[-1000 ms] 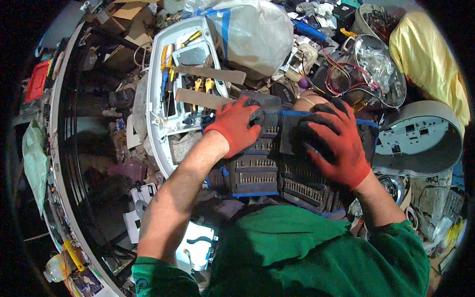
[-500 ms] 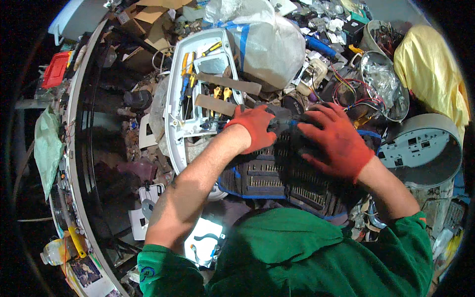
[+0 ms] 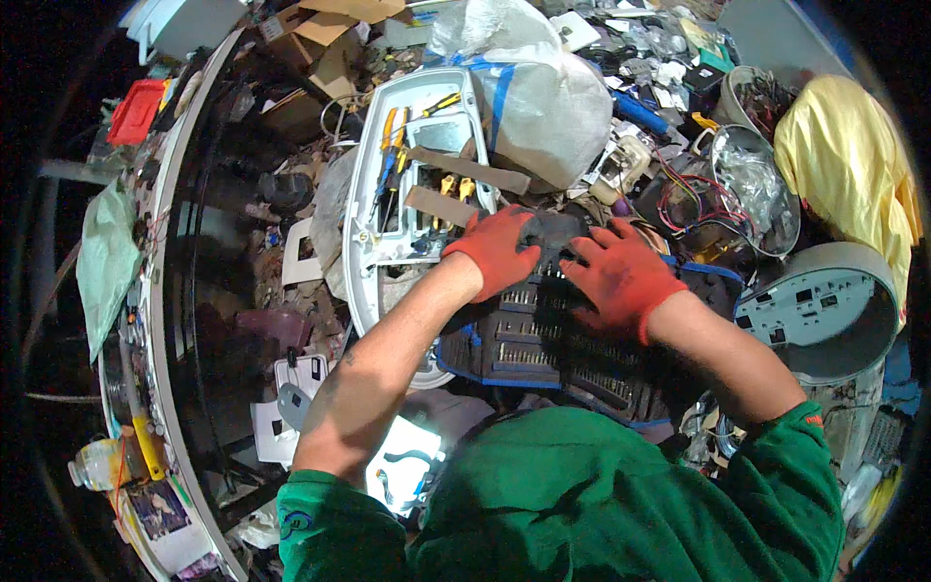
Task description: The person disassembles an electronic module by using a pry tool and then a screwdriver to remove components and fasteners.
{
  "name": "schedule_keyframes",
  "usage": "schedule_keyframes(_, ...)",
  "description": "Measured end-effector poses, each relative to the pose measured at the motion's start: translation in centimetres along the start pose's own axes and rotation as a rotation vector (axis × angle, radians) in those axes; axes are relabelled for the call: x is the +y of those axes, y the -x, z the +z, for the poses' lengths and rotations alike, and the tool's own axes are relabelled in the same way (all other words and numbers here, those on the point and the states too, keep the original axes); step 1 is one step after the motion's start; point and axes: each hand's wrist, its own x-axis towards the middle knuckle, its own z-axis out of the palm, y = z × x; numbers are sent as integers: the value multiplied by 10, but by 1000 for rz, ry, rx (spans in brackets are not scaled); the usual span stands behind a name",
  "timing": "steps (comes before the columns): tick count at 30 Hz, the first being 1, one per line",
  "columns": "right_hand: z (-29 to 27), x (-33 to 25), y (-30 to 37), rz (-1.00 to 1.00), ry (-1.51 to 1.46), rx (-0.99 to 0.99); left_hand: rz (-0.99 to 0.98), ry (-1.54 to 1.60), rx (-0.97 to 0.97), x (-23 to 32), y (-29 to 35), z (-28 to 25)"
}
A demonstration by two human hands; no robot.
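Both my hands wear red gloves with dark fingertips and work above a dark roll-out case of screwdriver bits (image 3: 524, 355) with blue edging. My left hand (image 3: 497, 254) lies at the far left part of the case, its fingers bent around the edge of a dark piece (image 3: 561, 231) that I cannot make out. Just right of it, my right hand (image 3: 621, 276) is spread over the case, fingers pointing left toward that dark piece and thumb apart. Shadow hides what lies under its palm. Rows of metal bits show below the hands.
To the left, a grey plastic housing (image 3: 361, 276) holds screwdrivers (image 3: 388, 155), yellow-handled tools and flat brown strips (image 3: 467, 171). A white sack (image 3: 553, 126) stands behind. At right are coloured wires (image 3: 684, 204), a yellow sack (image 3: 842, 160) and a round grey housing (image 3: 873, 281).
My right hand has moved left, closer to my left hand. A small blue piece seen between the hands before no longer shows. The view has shifted slightly.
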Motion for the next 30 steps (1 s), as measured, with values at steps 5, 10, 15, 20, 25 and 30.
schedule_keyframes(5,-21,4,-2,-99,-106,-25,109,357,339,-43,61,-24)
schedule_keyframes(10,-50,3,-25,-221,-135,-116,-116,751,322,-67,143,-55)
schedule_keyframes(15,-71,-16,-96,-340,-64,-58,-239,1168,496,-94,216,-43)
schedule_keyframes(20,-33,-38,-237,-370,49,291,-211,1202,612,-114,257,-28)
schedule_keyframes(25,1,-46,-337,-281,331,113,-218,1652,685,-103,280,-31)
schedule_keyframes(30,7,-68,-363,-354,355,65,-334,910,845,-86,320,-22)
